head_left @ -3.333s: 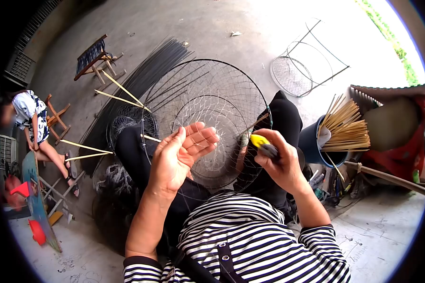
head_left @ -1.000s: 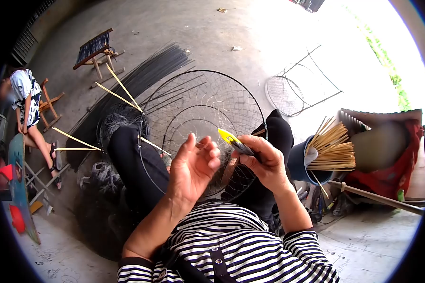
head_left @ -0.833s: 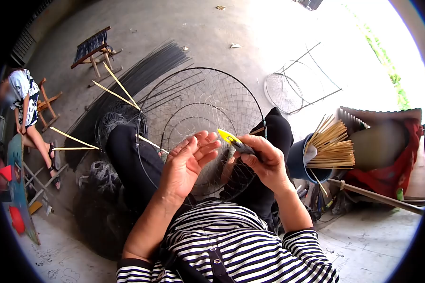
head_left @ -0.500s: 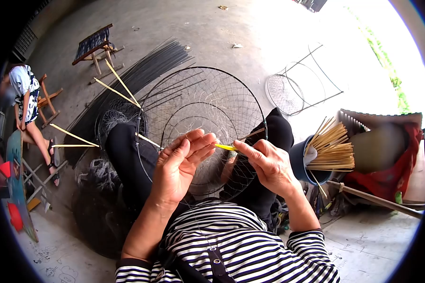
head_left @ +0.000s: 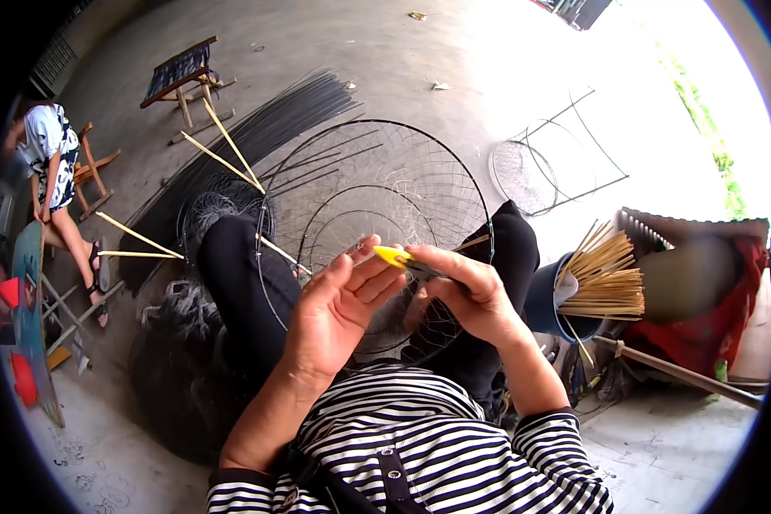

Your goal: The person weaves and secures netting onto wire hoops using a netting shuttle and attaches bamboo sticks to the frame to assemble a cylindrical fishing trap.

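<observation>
A yellow-tipped netting needle (head_left: 394, 256) with a dark body is gripped between the thumb and fingers of my right hand (head_left: 480, 300). Its tip points left, touching or almost touching the fingertips of my left hand (head_left: 330, 317). That hand is palm up, its thumb near the index finger, apparently pinching fine net; the exact grip is hard to see. Between my knees stands a round, black-rimmed frame (head_left: 385, 122) covered with thin netting (head_left: 445, 171), with smaller hoops inside it. My hands hide part of its near side.
A blue bucket (head_left: 541, 300) of thin wooden sticks (head_left: 608, 278) stands at my right. Black rods (head_left: 291, 116) lie on the floor ahead. Another wire frame (head_left: 527, 176) lies beyond. A folding stool (head_left: 180, 73) and a seated person (head_left: 56, 163) are on the left.
My right hand has moved left and turned, bringing the needle's yellow tip to my left fingertips and showing more of its dark body. The view has shifted slightly.
</observation>
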`<state>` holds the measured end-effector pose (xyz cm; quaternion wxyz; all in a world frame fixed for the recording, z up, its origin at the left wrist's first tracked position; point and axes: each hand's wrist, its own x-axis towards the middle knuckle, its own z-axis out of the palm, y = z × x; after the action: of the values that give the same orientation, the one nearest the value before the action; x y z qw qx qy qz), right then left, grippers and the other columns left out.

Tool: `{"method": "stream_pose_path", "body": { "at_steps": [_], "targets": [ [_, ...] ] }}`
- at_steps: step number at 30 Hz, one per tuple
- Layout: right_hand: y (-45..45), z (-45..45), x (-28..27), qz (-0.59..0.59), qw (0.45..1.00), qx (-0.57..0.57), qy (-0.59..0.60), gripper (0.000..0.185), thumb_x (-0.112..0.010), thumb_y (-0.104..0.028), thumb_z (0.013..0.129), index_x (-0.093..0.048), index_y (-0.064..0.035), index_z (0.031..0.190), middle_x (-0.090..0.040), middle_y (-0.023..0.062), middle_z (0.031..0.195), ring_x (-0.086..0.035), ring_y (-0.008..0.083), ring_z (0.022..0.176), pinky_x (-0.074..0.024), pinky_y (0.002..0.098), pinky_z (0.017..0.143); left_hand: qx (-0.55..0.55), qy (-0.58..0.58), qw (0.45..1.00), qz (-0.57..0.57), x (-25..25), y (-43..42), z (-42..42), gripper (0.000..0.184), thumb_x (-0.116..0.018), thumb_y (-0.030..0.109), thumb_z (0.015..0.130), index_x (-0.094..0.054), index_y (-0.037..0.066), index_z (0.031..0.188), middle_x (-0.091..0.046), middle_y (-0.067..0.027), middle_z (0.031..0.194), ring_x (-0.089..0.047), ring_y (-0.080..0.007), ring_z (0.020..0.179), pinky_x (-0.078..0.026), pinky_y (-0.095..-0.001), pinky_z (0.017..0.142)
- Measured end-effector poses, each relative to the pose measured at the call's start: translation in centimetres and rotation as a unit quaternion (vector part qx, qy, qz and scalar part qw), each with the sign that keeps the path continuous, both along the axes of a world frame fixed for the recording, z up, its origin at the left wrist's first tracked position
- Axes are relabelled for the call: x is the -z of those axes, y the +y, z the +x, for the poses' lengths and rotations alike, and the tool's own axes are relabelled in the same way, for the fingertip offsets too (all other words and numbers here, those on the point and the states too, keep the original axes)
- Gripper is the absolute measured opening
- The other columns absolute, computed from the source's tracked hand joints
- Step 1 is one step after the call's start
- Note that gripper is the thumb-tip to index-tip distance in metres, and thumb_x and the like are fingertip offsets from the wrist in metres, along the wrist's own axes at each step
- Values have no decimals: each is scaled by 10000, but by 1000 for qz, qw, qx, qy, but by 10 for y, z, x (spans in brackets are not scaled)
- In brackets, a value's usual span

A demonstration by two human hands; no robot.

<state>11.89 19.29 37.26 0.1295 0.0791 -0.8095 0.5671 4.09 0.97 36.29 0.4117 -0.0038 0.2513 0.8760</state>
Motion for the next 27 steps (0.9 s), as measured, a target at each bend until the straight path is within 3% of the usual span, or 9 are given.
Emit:
{"method": "stream_pose_path", "body": {
  "at_steps": [1, 4, 11, 21, 27],
  "targets": [
    [5, 2, -1, -3, 1000, 2, -16, 488, -546, 98, 808, -539, -90, 1259, -632, 105, 1134, -639, 198, 902, -510, 263, 714, 5, -32, 999, 31, 0, -2, -1, 413, -390, 283, 985, -508, -15, 1246, -580, -188, 1205, -560, -279, 1130, -398, -403, 1033],
    [14, 3, -9, 131, 991, 12, -18, 538, -568, 100, 779, -542, -121, 1269, -620, 72, 851, -603, 202, 719, -494, 294, 624, 9, -5, 1000, 29, 5, -5, -5, 469, -337, 320, 990, -489, -32, 1261, -529, -209, 1270, -517, -293, 1182, -363, -416, 1058],
    [17, 4, -24, 446, 892, 48, 53, 561, -647, -45, 758, -536, -228, 1277, -451, 12, 650, -485, 176, 572, -419, 318, 504, 26, 44, 998, 31, 6, -5, -7, 485, -310, 311, 989, -485, -49, 1263, -495, -211, 1309, -460, -275, 1245, -321, -396, 1079],
    [20, -10, -18, 332, 939, -20, 89, 310, -659, -107, 777, -620, -164, 1079, -557, 15, 771, -589, 195, 674, -473, 321, 544, 60, 51, 996, 45, 8, 0, -3, 544, -294, 370, 989, -486, -60, 1262, -501, -194, 1311, -435, -270, 1263, -273, -393, 1096],
    [20, -9, -16, 303, 948, -25, 97, 326, -686, -98, 740, -635, -146, 1058, -566, 25, 811, -603, 197, 702, -494, 320, 577, 61, 18, 996, 61, 10, 1, -3, 542, -296, 368, 991, -492, -67, 1250, -501, -192, 1310, -441, -267, 1258, -277, -388, 1097]
  ]
}}
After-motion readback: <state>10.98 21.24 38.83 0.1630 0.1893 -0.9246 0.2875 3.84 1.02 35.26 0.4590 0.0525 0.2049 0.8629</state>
